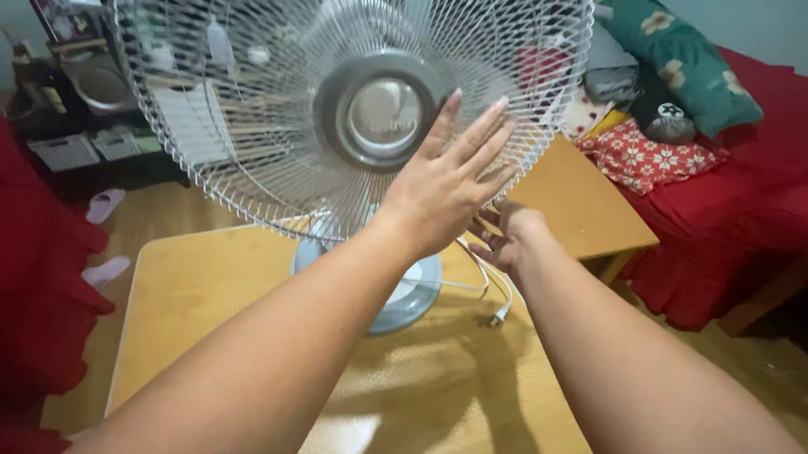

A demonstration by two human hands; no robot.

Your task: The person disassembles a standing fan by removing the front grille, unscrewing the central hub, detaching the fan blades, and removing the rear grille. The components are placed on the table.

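- So the big thing here is a white desk fan with a round wire-mesh grille [240,96] and a shiny grey hub cap in the middle, standing upright on a light wooden tabletop [222,299].
- Left hand [446,187] is up flat against the front of the grille, palm to the mesh, fingers [483,137] straight and a bit fanned out, not wrapped around anything. Fingertips land just right of the hub cap, near the lower right part of the grille.
- Right hand [505,241] is lower down and goes in behind the left one, right under the grille's bottom right rim. Most of it is hidden behind the left hand and the mesh, so I honestly can't tell if those fingers are pinching something or just loose.
- Just below the right hand's fingers there's a thin white power cord with a plug [494,308] lying loose on the wood, plug end pointing toward the camera.
- The fan's round pale blue-and-white base [412,301] sits below the left wrist, touching the tabletop.
- Further past the fingers, off to the right: a bed with a red cover [778,182], plus a teal flowered pillow [691,62] and a red snowflake-pattern cushion [649,156] piled at its end.
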